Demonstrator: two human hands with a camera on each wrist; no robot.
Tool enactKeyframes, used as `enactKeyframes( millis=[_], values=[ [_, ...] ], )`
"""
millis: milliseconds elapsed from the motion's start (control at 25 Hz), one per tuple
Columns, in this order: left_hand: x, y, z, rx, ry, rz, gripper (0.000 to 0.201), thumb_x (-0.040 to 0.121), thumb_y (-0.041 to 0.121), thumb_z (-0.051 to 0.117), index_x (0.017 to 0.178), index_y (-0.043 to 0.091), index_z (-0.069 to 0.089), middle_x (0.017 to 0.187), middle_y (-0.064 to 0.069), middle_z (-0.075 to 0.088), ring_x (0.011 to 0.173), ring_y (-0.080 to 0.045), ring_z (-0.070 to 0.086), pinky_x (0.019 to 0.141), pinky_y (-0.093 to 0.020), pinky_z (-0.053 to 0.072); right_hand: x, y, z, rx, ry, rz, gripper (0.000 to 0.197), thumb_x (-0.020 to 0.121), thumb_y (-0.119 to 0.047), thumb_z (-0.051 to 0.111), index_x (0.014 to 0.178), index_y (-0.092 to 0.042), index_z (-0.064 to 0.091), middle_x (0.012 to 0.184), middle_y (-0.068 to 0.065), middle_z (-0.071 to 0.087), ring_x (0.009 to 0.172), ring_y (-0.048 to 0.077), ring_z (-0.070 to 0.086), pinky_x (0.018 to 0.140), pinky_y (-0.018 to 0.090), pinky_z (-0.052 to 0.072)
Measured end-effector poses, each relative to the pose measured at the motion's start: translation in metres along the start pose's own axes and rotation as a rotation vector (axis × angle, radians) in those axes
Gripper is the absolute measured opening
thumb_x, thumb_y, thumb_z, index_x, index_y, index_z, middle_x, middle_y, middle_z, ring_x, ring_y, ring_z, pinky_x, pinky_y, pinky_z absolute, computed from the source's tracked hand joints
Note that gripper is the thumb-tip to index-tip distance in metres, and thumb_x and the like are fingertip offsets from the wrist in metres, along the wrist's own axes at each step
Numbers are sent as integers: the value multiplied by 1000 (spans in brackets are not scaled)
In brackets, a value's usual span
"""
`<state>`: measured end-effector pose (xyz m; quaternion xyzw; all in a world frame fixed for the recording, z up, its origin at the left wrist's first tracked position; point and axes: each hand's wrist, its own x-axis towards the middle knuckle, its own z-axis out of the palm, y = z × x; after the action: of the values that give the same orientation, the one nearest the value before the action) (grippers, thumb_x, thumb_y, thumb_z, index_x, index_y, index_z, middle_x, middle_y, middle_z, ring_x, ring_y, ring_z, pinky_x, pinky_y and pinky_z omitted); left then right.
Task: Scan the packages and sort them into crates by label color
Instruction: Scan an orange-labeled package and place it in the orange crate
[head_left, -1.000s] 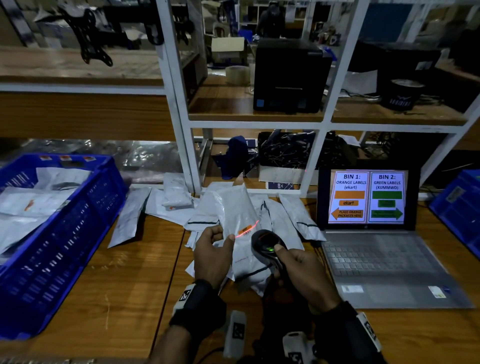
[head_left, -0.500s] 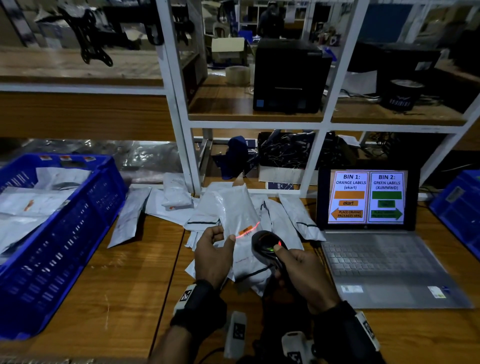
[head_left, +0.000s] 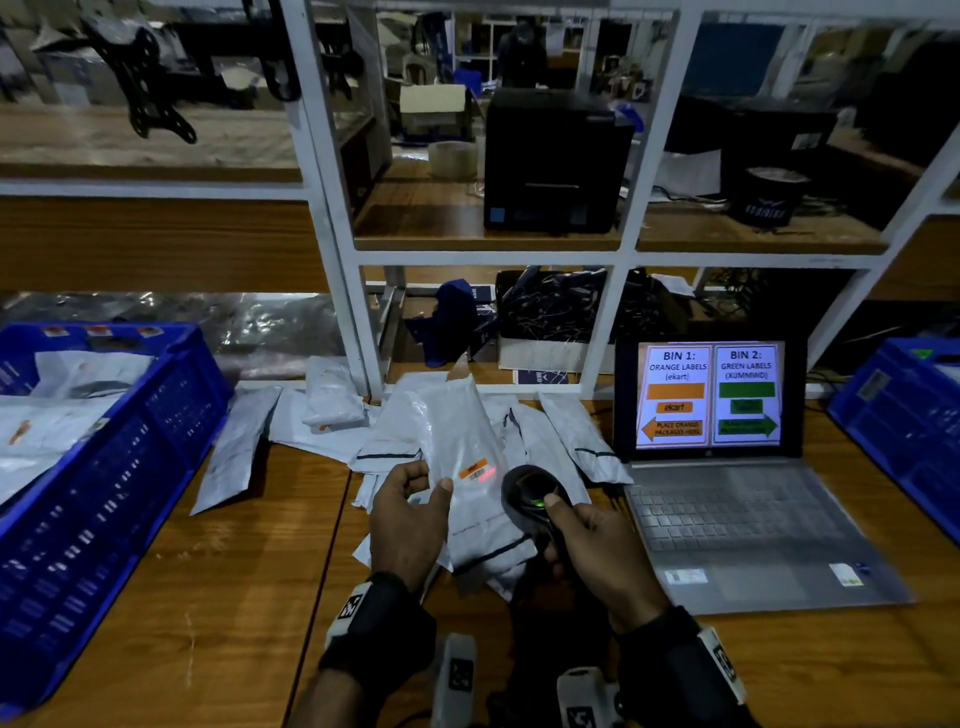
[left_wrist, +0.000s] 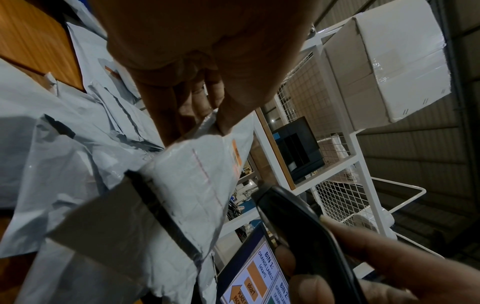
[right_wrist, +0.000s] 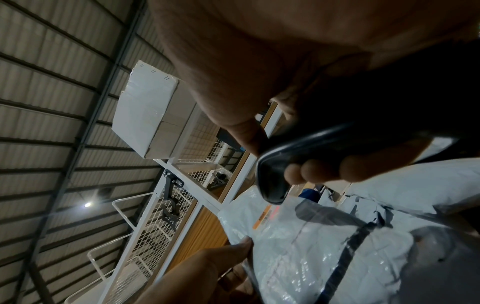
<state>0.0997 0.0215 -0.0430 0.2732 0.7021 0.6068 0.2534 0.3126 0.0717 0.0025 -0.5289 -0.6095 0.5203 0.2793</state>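
Grey plastic mailer package (head_left: 470, 499) with an orange label (head_left: 472, 467) is pinched by left hand (head_left: 408, 525) fingers, left of the open laptop (head_left: 727, 499); right hand (head_left: 605, 551) grips a black handheld scanner (head_left: 530, 493) beside it.

A parcel-sorting station in a warehouse. Shown by blue crates (head_left: 111, 483) flanking a wooden bench (head_left: 234, 597) heaped with mailers (head_left: 337, 410), a laptop (head_left: 737, 499) listing bins by label colour, white racking (head_left: 618, 260) with a printer (head_left: 553, 161), a corrugated metal roof (right_wrist: 52, 86).
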Motion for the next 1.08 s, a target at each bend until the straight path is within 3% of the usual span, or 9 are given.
enactKeyframes(
  millis=[160, 280, 400, 600, 680, 760, 880, 920, 1080],
  values=[
    [-1, -3, -2, -18, -48, -19, 19, 95, 26, 78, 110, 23, 67, 111, 5, 70, 106, -32, 70, 91, -61, 59, 3, 15, -20, -84, 83, 20, 48, 96, -50, 63, 70, -10, 69, 66, 7, 72, 66, 25, 70, 69, 41, 55],
    [-2, -1, 4, -17, -126, -16, 24, 91, 33, 81, 110, 25, 69, 111, 0, 73, 108, -35, 70, 91, -62, 60, 1, 35, -39, -100, 165, 27, 24, 89, -42, 74, 86, -19, 72, 80, 1, 74, 81, 21, 70, 77, 40, 55],
    [2, 4, 12, 0, -197, 7, 36, 80, 50, 80, 108, 28, 70, 106, 2, 75, 104, -26, 72, 90, -59, 61, -12, 46, -56, -93, 210, 81, 11, 87, -29, 80, 92, -24, 71, 82, -3, 74, 82, 18, 70, 69, 30, 51],
    [-2, 0, 8, -59, -214, -16, 41, 75, 52, 80, 106, 27, 72, 105, 2, 77, 105, -26, 73, 91, -59, 61, -19, 52, -64, -208, 194, 135, 16, 84, -16, 80, 93, -22, 68, 84, -3, 72, 83, 13, 67, 64, 24, 46],
    [-5, -1, -4, -92, -209, -10, 29, 84, 37, 83, 106, 21, 73, 103, -1, 79, 102, -26, 74, 90, -57, 61, -15, 55, -55, -240, 232, 143, 15, 85, -15, 79, 91, -23, 68, 81, -4, 71, 77, 11, 66, 58, 19, 44],
    [-5, -1, -19, -140, -207, 0, 14, 94, 16, 79, 106, 14, 71, 99, -4, 78, 99, -28, 74, 82, -48, 62, -6, 65, -44, -291, 228, 181, 19, 86, -15, 77, 99, -23, 66, 88, -4, 70, 82, 14, 65, 64, 24, 47],
    [-1, 3, -45, -186, -178, 31, 11, 97, 7, 73, 105, 13, 68, 95, 0, 76, 89, -16, 74, 67, -23, 57, 4, 74, -26, -399, 170, 254, 22, 89, -10, 73, 103, -22, 62, 95, 2, 69, 88, 19, 63, 76, 32, 47],
    [2, 6, -46, -185, -176, 38, 12, 97, 7, 74, 106, 13, 68, 96, 1, 76, 90, -12, 74, 69, -22, 58, 8, 76, -28, -432, 175, 260, 20, 88, -7, 72, 100, -21, 63, 96, 5, 70, 87, 20, 62, 77, 34, 49],
    [15, -3, -94, -174, -134, 24, 24, 96, 21, 78, 117, 15, 68, 113, -3, 75, 109, -24, 71, 86, -46, 62, 10, 78, -9, -584, 181, 296, 7, 89, -10, 70, 93, -16, 68, 93, 14, 71, 87, 31, 63, 78, 39, 51]
  ],
)
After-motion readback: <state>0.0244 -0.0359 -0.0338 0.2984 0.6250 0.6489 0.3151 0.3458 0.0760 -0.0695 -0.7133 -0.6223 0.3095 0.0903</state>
